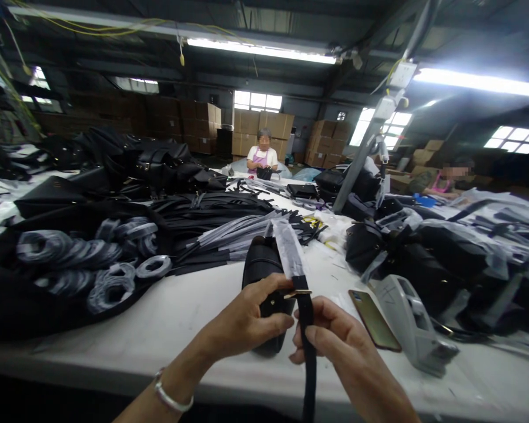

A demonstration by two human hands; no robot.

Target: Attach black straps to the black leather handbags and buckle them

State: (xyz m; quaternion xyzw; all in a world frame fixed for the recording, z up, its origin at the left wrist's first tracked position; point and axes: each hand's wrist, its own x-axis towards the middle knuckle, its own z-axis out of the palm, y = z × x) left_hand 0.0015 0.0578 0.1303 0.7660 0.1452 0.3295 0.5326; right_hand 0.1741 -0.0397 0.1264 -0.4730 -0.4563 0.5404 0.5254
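Note:
A small black bag (264, 264) stands on the white table in front of me. From it a black strap (307, 346) runs down toward the table's near edge, its upper part wrapped in whitish plastic film (290, 249). A gold-coloured buckle (300, 292) sits across the strap. My left hand (262, 311) is closed at the buckle, thumb and forefinger beside it, with the bag partly behind the fingers. My right hand (337, 335) pinches the strap just below the buckle, thumb in front and fingers behind.
Right of my hands lie a phone (374, 320) and a grey tape dispenser (417, 323). Film-wrapped coils (66, 249) and many black straps (211, 205) lie left and ahead. Black bags (423, 264) are heaped right, beside a metal post (357, 164). A co-worker (263, 157) sits opposite.

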